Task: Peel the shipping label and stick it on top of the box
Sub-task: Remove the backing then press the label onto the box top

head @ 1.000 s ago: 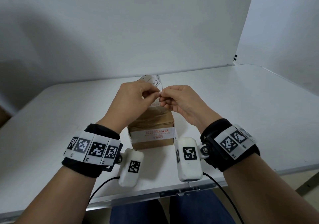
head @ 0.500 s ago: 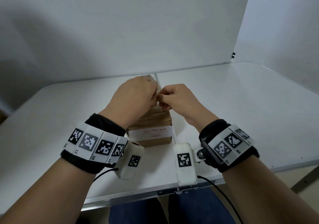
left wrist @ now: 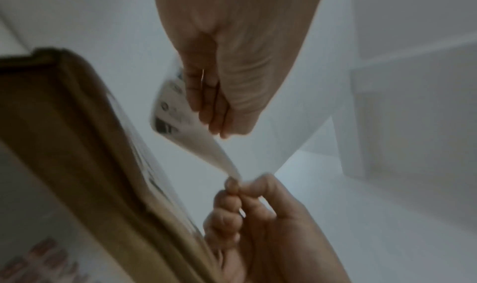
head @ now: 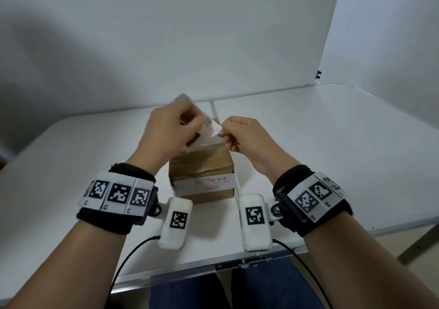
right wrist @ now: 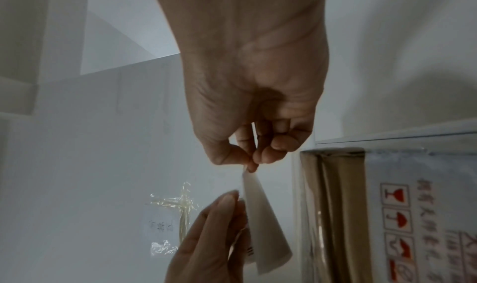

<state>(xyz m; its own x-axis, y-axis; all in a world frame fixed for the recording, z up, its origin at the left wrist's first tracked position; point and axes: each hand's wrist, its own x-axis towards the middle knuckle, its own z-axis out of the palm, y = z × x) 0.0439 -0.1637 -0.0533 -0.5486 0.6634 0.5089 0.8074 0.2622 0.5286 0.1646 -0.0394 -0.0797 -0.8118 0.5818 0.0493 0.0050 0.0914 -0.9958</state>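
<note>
A brown cardboard box (head: 202,166) with a white warning strip stands on the white table (head: 332,154); it also shows in both wrist views (left wrist: 64,144) (right wrist: 333,205). Above its far top edge both hands hold the shipping label (head: 204,132). My left hand (head: 199,123) (left wrist: 219,132) grips the printed sheet (left wrist: 170,107) between fingers and thumb. My right hand (head: 222,131) (right wrist: 251,165) pinches one corner of a plain white layer (right wrist: 260,216) (left wrist: 222,156) that is pulled away from the printed sheet. The label is blurred in the head view.
A crumpled piece of clear tape (right wrist: 178,205) lies on the table beyond the hands. White panels (head: 213,47) close off the back and right. The table's front edge (head: 237,266) runs just past my wrists, with a seam (head: 213,111) down its middle.
The hands have drawn apart: the left hand swung up and left with the printed sheet, the right hand kept its pinch, and a white layer now spreads open between them.
</note>
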